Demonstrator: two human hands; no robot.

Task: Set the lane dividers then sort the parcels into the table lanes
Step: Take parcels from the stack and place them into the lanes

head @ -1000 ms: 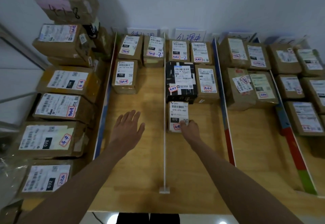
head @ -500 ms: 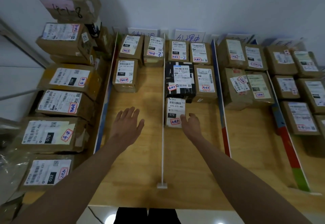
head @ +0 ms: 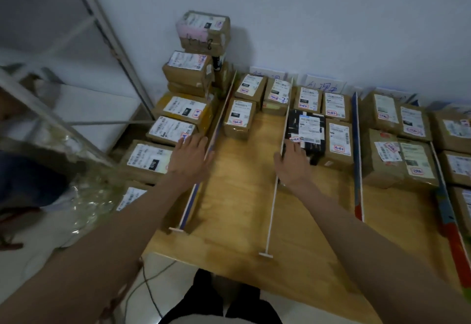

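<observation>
My left hand [head: 190,157] hovers open, fingers spread, over the leftmost lane divider [head: 219,130], just beside the brown parcels stacked off the table's left side [head: 175,130]. My right hand [head: 293,165] lies flat and open in the second lane, against the thin white divider [head: 274,196] and in front of the black parcel [head: 309,130]. It covers the spot where the small white-labelled parcel lay, which is hidden. Brown labelled parcels fill the far ends of the lanes on the wooden table [head: 229,221].
A blue divider [head: 355,145] and a multicoloured divider [head: 448,211] mark the lanes to the right, with several parcels between them. A metal shelf frame [head: 102,30] stands at the left. Crumpled plastic wrap [head: 86,196] and a cable [head: 150,285] lie on the floor.
The view has swung to the left. My left hand moved left from the first lane to the leftmost divider. My right hand shifted over the small parcel it had set down.
</observation>
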